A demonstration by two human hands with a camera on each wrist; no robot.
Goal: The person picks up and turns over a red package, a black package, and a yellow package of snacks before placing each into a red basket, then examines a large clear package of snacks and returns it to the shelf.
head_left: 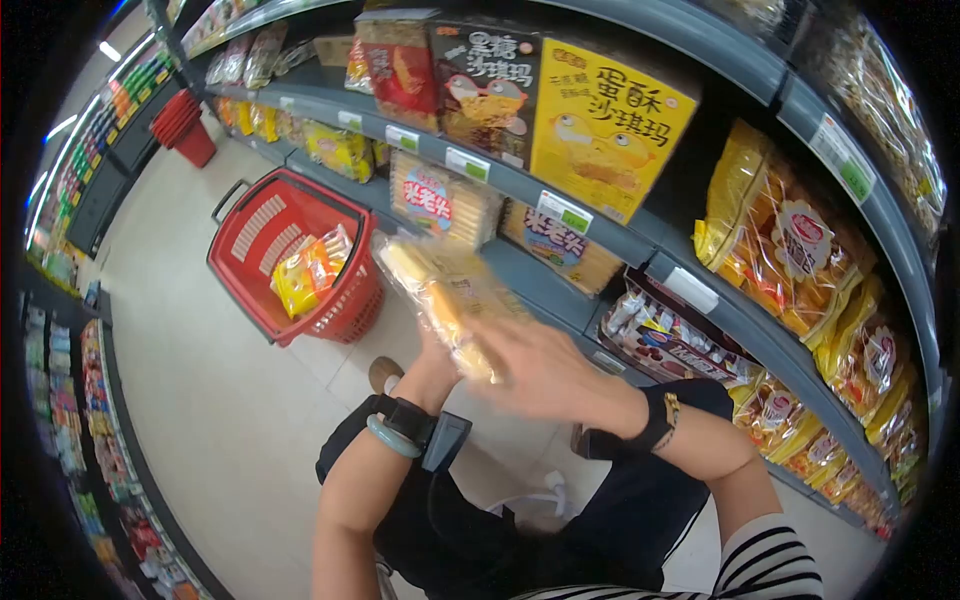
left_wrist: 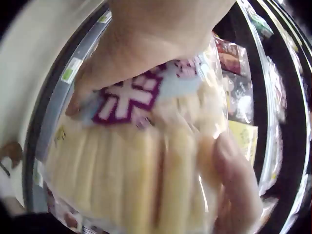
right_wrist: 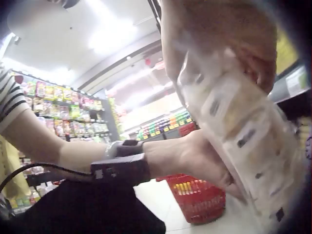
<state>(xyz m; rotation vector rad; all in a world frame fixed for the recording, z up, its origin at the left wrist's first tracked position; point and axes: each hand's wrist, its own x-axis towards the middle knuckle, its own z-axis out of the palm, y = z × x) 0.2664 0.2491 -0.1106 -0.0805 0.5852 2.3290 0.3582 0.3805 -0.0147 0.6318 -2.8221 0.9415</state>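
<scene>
A clear bag of pale yellow snack sticks (head_left: pixel 440 305) is between both hands, tilted, in front of the lower shelf. My left hand (head_left: pixel 437 362) grips it from below; in the left wrist view the fingers lie across its purple-and-blue label (left_wrist: pixel 129 100). At its near end, my right hand (head_left: pixel 550 368) holds the bag's other side, slightly blurred. The bag's back, with printed text (right_wrist: pixel 246 134), faces the right wrist view. Similar bags of sticks (head_left: pixel 435 205) stand on the lower shelf just beyond.
A red shopping basket (head_left: pixel 240 290) sits on the floor to the left, with a yellow-and-orange packet (head_left: pixel 312 275) inside. Boxes, including a yellow one (head_left: pixel 610 130), line the shelf above. Large yellow snack bags (head_left: pixel 790 230) fill the right. Stacked red baskets (head_left: pixel 185 130) stand far left.
</scene>
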